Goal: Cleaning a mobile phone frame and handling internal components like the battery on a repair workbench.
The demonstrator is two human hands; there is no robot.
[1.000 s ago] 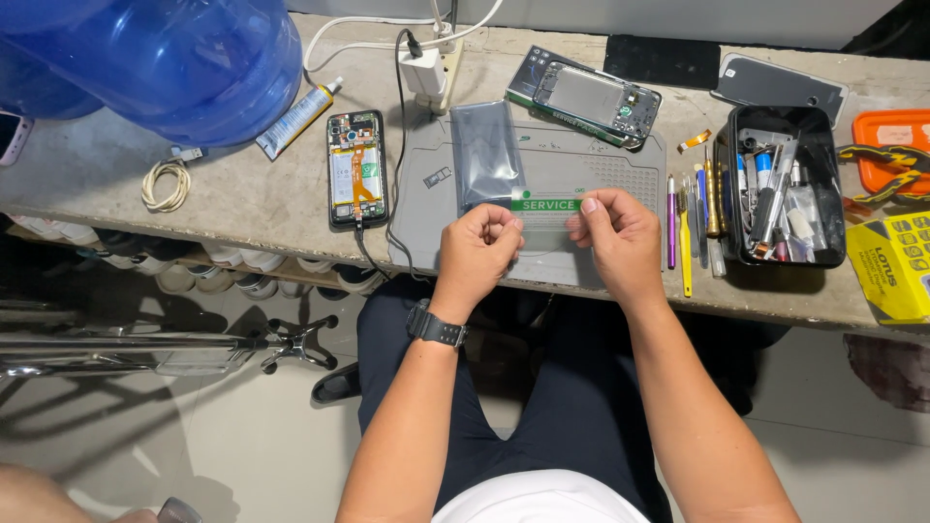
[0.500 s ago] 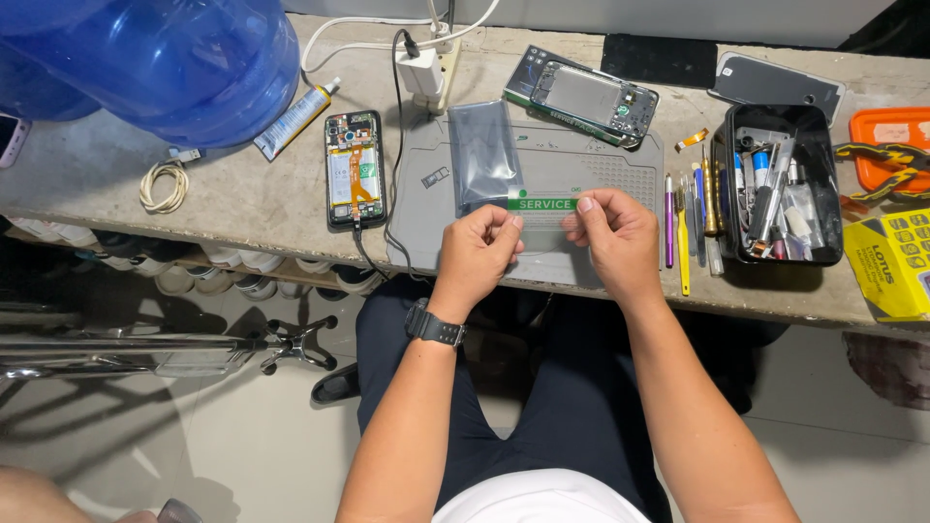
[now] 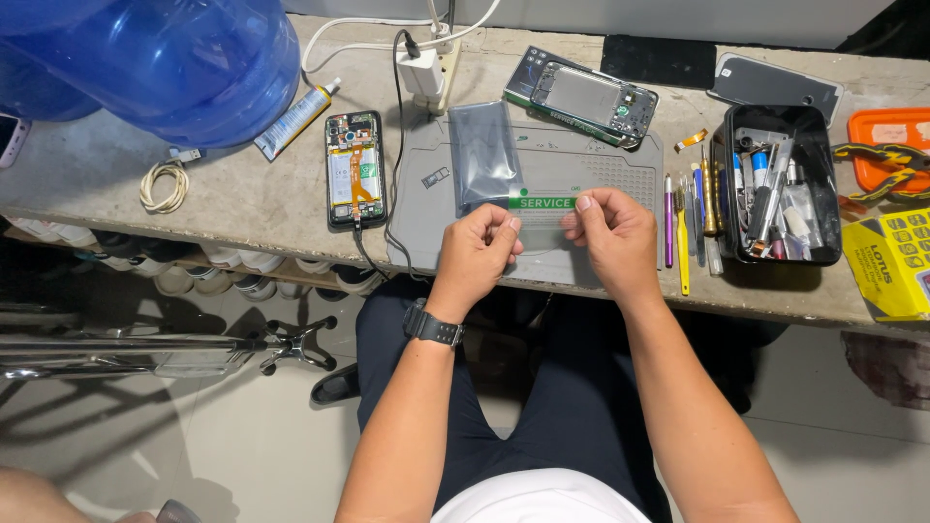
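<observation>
We hold a small clear plastic sheet with a green strip [image 3: 542,203] between both hands, just above the front edge of the worktop [image 3: 242,199]. Our left hand [image 3: 477,247] pinches its left end with thumb and fingers closed on it; our right hand [image 3: 605,232] pinches the right end the same way. The sheet hangs over a grey repair mat [image 3: 601,174] that lies at the middle of the worktop.

To handle the sheet well, we judge it best to grip only its ends, keep it taut and level, and keep fingertips off the clear middle.

On the mat, toward the back edge, lies a grey antistatic bag [image 3: 482,155]. Beyond it a phone frame [image 3: 593,102] rests on a flat box. Left of the mat lies an opened phone [image 3: 355,167], its insides showing, with a cable plugged in. A glue tube [image 3: 295,121] and a large blue water bottle [image 3: 165,58] sit nearer the back left corner.

Right of the mat, loose tools [image 3: 688,218] lie in a row. Beside them a black tray [image 3: 828,184] holds tweezers, blades and small screwdrivers, packed close.
</observation>
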